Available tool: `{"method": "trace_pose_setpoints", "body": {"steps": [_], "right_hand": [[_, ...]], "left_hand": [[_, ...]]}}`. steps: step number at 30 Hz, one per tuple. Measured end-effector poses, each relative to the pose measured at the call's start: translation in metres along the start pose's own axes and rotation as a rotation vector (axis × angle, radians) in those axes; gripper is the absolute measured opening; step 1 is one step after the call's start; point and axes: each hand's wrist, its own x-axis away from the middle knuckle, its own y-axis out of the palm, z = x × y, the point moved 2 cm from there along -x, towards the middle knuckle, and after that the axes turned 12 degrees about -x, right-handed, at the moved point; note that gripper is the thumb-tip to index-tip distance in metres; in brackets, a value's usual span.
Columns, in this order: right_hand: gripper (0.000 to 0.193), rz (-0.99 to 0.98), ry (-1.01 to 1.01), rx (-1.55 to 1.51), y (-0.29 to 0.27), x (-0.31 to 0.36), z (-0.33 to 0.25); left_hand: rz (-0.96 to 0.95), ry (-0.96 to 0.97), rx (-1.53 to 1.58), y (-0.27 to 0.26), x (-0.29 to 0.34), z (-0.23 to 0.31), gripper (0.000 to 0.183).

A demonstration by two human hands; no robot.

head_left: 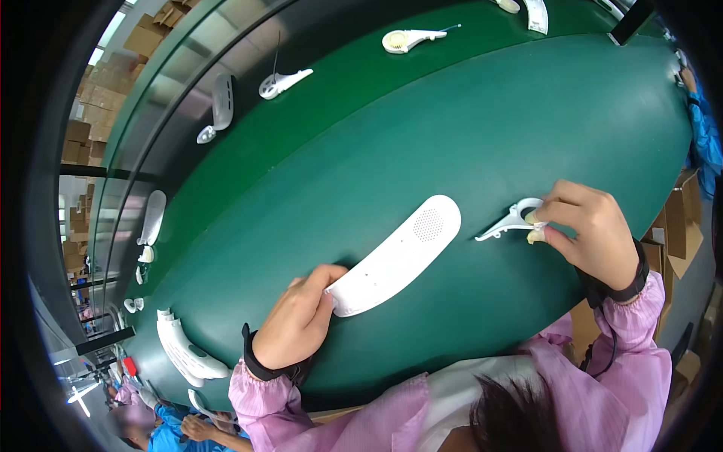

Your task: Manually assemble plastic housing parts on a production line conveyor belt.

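Dark hair (516, 418) runs off-frame; right hand (595, 230) partly hides an apparent bracket (513, 220).

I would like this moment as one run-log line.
left hand: holds long curved white panel by one end | right hand: pinches small white ring-ended part | below: green work surface

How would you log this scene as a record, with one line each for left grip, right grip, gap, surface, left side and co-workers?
Left grip: holds one end of panel, white, small holes near its other end
Right grip: pinches ring part, white, small
Gap: panel and ring part are apart
Surface: green table
Left side: curved part, white
Co-workers: blue sleeve at right edge
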Motion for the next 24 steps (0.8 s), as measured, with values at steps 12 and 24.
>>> {"method": "trace_pose_setpoints", "body": {"steps": [12, 24], "right_hand": [[0.017, 0.123, -0.332, -0.055, 0.072, -0.058, -0.056], [0.02, 0.086, -0.22, 0.015, 0.106, -0.067, -0.079]], "left_hand": [[0.279, 0.122, -0.289, 0.019, 0.0, -0.009, 0.092], [0.319, 0.074, -0.384, 0.02, 0.009, -0.03, 0.079]]}}
